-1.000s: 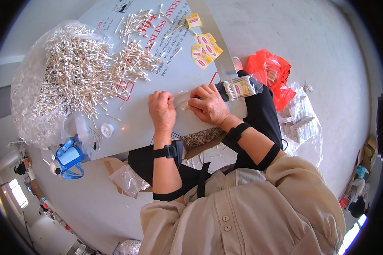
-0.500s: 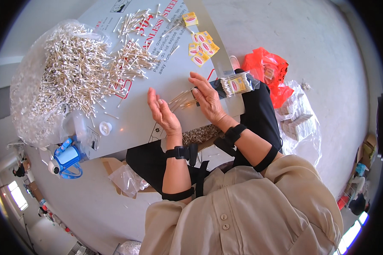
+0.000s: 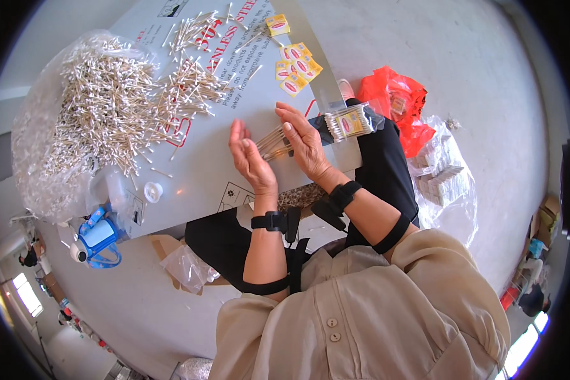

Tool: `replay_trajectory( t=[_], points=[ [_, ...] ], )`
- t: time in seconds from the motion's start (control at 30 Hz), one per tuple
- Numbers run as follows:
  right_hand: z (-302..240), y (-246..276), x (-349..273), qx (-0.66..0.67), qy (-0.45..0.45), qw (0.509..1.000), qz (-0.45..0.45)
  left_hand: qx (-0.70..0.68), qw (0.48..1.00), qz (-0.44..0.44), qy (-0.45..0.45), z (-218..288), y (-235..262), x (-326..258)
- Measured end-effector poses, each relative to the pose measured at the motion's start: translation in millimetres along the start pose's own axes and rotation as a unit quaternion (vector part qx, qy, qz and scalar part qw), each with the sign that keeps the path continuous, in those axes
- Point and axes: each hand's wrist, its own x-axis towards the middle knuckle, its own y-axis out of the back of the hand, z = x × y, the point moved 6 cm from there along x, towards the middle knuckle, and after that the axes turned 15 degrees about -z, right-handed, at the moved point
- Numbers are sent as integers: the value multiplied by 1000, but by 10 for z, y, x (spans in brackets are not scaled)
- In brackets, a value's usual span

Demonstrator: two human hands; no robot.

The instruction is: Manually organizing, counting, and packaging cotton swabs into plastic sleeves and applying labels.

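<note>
A small bundle of cotton swabs [image 3: 272, 144] lies between my two hands on the sheet-covered table. My left hand [image 3: 252, 159] is at its left end, fingers stretched and palm turned inward. At its other end stands my right hand [image 3: 305, 142], fingers extended, hiding part of the sticks. Neither hand is closed around the bundle. Just right of my right hand, a clear bag packed with swabs and a yellow card [image 3: 349, 123] rests at the table's edge on a dark strip. Loose swabs [image 3: 193, 85] lie farther left.
A big plastic bag of swabs [image 3: 104, 101] spills open on the left of the table [image 3: 190, 177]. Yellow cards [image 3: 297, 66] lie at the far right. A round white cap [image 3: 152, 192] and a blue bottle [image 3: 99, 239] are at the near left. A red bag [image 3: 396, 104] sits beyond my leg.
My left hand has moved right, up to the end of the swab bundle, and the gap between my hands has narrowed. The sticks look more gathered. The view has shifted slightly.
</note>
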Motion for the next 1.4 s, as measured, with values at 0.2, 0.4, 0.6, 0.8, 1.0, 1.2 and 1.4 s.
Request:
replay_trajectory(
  t=[0.2, 0.4, 0.6, 0.8, 1.0, 1.2, 1.4],
  points=[
    [65, 46, -80, 38, -15, 998, 47, 24, 997, -78, 19, 23, -93, 56],
    [44, 75, -125, 15, -5, 998, 66, 98, 991, -83, 40, -66, 7, 298],
    [-29, 100, -118, -56, 14, 997, 47, 474, 873, -102, -59, 139, -297, 1143],
    [-144, 119, -168, -172, 31, 985, 1, 606, 779, -147, -66, 132, -488, 1425],
    [-96, 116, -121, -169, 37, 985, 20, 484, 843, -217, -91, 362, -239, 1078],
    [-78, 176, -131, -139, 24, 989, 34, 313, 842, -434, 65, 449, 69, -96],
    [-95, 115, -123, -171, 24, 985, 18, 383, 903, -191, 34, 332, 590, 437]
  ],
)
